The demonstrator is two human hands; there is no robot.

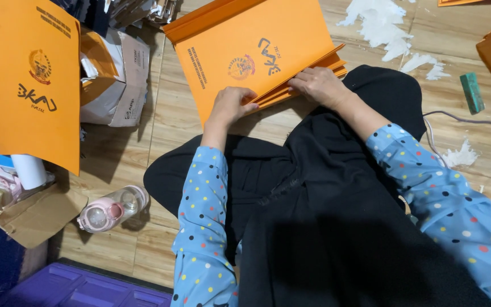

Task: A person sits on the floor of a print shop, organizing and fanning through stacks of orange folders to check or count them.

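Orange folder (257, 54), upper centre: your left hand (231, 107) presses flat on its near edge; your right hand (319, 85) pinches its right corner. Bottle (112, 209) lower left.

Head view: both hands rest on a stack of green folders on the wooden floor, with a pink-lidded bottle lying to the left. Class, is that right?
Not quite: the head view shows the folders are orange, not green. The rest holds: left hand and right hand on them, bottle on the wooden floor.

A stack of folders (257, 54) lies on the floor (166, 113) before the lap; left of it a box (117, 79), nearer a bottle (112, 209); right, a sponge (472, 92).
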